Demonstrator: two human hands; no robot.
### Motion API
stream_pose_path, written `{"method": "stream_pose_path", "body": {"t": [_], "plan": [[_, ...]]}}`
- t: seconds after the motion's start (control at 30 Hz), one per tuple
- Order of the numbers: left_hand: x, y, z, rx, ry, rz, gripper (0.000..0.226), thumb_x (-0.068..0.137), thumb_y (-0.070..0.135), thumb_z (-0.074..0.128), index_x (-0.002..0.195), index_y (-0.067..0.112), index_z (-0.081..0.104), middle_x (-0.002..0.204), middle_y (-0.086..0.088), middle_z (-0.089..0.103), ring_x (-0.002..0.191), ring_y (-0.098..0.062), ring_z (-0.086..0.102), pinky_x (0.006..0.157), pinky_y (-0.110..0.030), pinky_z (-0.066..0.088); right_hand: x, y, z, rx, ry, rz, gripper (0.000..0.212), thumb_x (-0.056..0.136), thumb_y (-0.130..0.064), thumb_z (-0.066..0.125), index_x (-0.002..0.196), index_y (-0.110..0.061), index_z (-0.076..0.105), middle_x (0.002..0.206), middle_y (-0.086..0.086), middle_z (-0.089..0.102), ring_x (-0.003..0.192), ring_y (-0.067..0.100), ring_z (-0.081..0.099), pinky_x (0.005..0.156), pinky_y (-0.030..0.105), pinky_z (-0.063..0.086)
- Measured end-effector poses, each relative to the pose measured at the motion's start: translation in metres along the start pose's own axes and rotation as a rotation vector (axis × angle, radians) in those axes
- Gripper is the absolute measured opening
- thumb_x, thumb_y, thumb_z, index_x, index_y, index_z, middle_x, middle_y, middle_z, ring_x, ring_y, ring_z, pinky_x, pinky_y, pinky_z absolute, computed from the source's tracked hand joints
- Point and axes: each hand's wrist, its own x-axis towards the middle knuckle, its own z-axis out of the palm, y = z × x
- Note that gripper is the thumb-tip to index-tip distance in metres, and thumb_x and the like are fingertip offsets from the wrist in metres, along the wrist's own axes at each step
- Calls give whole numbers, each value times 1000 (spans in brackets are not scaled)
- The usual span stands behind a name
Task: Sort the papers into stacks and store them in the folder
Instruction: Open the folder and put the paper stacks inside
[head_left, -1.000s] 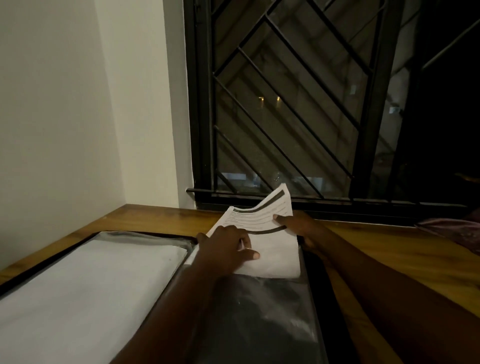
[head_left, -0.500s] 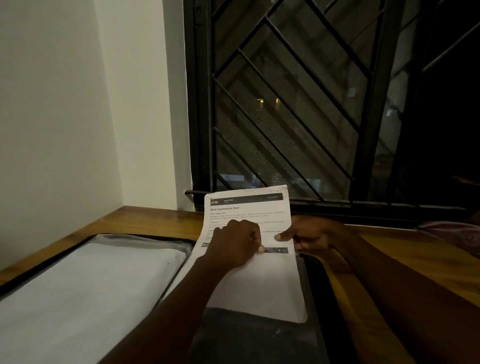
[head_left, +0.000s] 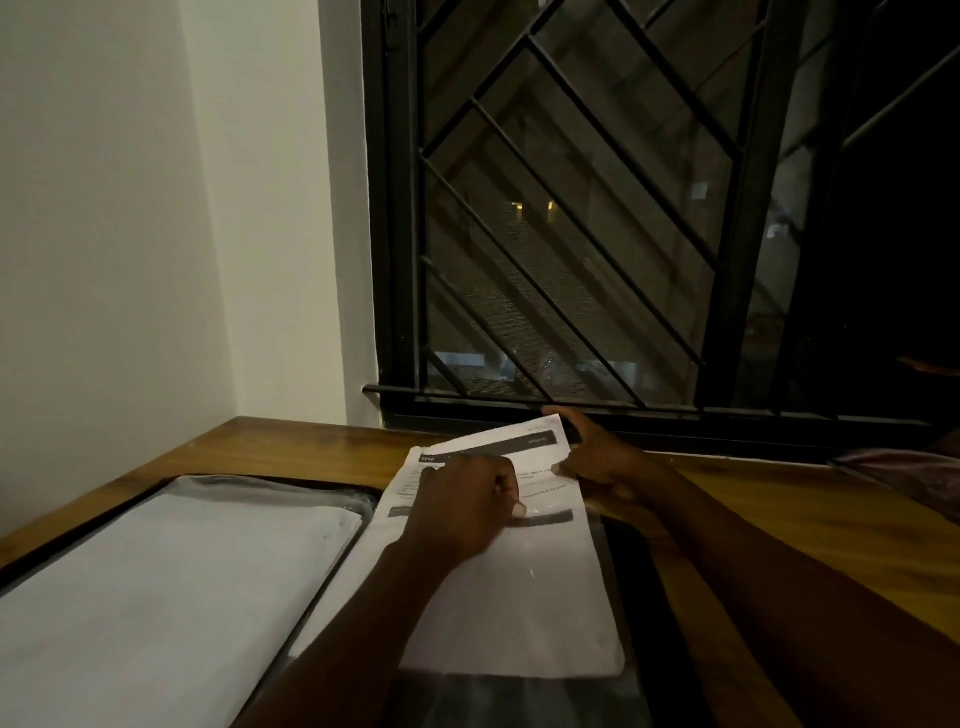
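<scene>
White sheet under both our hands on the open folder

Wooden table (head_left: 831, 525) carries the black-edged folder (head_left: 640, 597), which lies open from the left edge towards the middle. A flat stack (head_left: 156, 587) of white paper fills its left half. We have the printed sheet (head_left: 509, 613) lying on its right half, the far end reaching past the folder towards the table's far edge under the barred window (head_left: 571, 208). Our left hand (head_left: 465, 506) sits on the sheet's middle with fingers curled and thumb tip pressed to the paper; we cannot tell whether it pinches anything. Our right hand (head_left: 597, 462) holds the sheet's far right corner, fingers round the far edge and thumb on top. A glossy clear sleeve (head_left: 519, 699) shows at the sheet's near end.
</scene>
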Motion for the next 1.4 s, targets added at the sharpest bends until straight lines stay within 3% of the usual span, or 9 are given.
{"method": "stream_pose_path", "body": {"t": [0.13, 0.27, 0.37, 0.5, 0.73, 0.83, 1.03, 1.17, 1.4], "plan": [[1, 2, 2, 2, -58, -27, 22, 87, 28, 71, 71, 30, 56, 87, 11, 61, 87, -6, 54, 90, -28, 45, -6, 4, -15, 137, -245, 119, 76, 81, 16, 58, 138, -30, 39, 121, 6, 59, 111, 26, 58, 73, 35, 58], [0, 4, 1, 26, -112, -22, 13, 88, 25, 69, 79, 24, 60, 93, 6, 66, 89, -7, 57, 93, -29, 47, 1, 3, -7, -152, 95, -98, 54, 83, -4, 67, 129, -27, 50, 123, -1, 52, 109, 20, 55, 89, 35, 52], [-2, 4, 0, 71, -122, -8, 7, 90, 26, 67, 86, 22, 63, 97, 5, 65, 95, -10, 56, 99, -35, 43, 4, -1, 4, -213, 220, -187, 25, 90, -7, 60, 112, -17, 66, 121, 3, 62, 104, 14, 57, 80, 22, 49], [2, 2, 1, 46, -94, -4, 6, 89, 25, 67, 89, 19, 68, 104, 2, 69, 98, -13, 59, 95, -31, 45, -6, -6, 5, -315, 119, -174, 20, 90, -8, 61, 106, -15, 70, 113, 0, 65, 106, 15, 58, 87, 25, 46], [2, 0, -2, 128, 42, 65, 23, 84, 22, 70, 67, 29, 55, 109, 11, 60, 112, -12, 48, 106, -46, 37, -32, -8, -2, -294, -243, -128, 9, 84, -15, 68, 91, -21, 69, 107, 2, 67, 104, 21, 61, 89, 34, 51], [2, -2, 3, 72, 35, 44, 14, 87, 23, 65, 74, 24, 62, 84, 9, 64, 92, -13, 56, 98, -48, 44, -38, -6, 3, -289, -173, -177, 9, 86, -12, 66, 91, -20, 69, 96, -7, 64, 99, 14, 59, 81, 25, 48], [-4, -1, 7, -9, 97, 18, 17, 87, 26, 66, 71, 25, 61, 79, 7, 69, 85, -12, 61, 97, -47, 45, -44, 11, 11, -145, -84, -276, 9, 88, -14, 63, 92, -18, 70, 95, -9, 68, 90, 9, 62, 76, 24, 50], [-6, -4, 9, 16, 178, 34, 21, 91, 21, 58, 71, 27, 57, 74, 8, 63, 82, -13, 57, 96, -45, 44, -44, 25, 22, -101, 17, -294, 21, 86, -41, 65, 80, -22, 71, 80, 0, 70, 75, 16, 64, 73, 35, 53], [-10, -1, 10, 148, 172, 47, 23, 81, 16, 69, 83, 31, 52, 82, 11, 60, 89, -14, 55, 92, -33, 32, -53, 29, 31, -162, 53, -368, 45, 90, -44, 58, 70, -5, 65, 56, -2, 51, 55, 8, 46, 56, 22, 37]]}}
